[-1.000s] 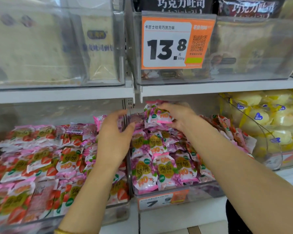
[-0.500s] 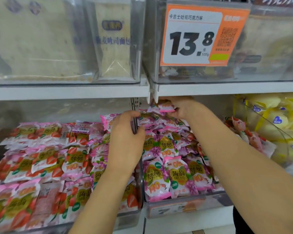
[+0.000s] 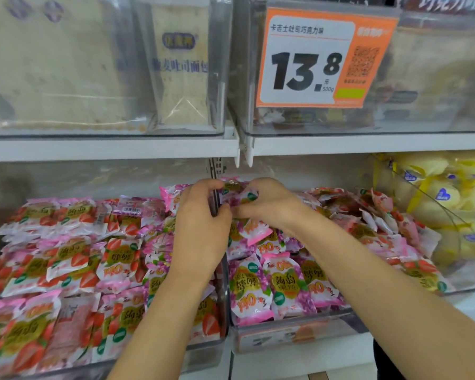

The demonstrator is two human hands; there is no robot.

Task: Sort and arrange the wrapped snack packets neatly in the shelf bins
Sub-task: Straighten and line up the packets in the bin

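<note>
Your left hand (image 3: 200,229) and right hand (image 3: 269,204) are bare, with no glove or ring showing. Both forearms (image 3: 368,270) run uncovered to the frame's edge. Dark fabric (image 3: 384,363) shows beneath your right forearm.

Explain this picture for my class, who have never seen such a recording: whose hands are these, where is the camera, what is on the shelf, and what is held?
There is no machine: these are a person's two bare hands, filmed by one wide-angle camera worn on the head, looking forward and down. The lower shelf carries bins: the left bin holds strawberry packets, the middle bin purple packets, and yellow packets lie further right. Above stand bread loaves and a price tag reading 13.8. The right hand curls its fingers round one purple packet at the back of the middle bin. The left hand curls its fingers beside it, at the wall between the bins; whether it grips packet or wall is unclear.
</note>
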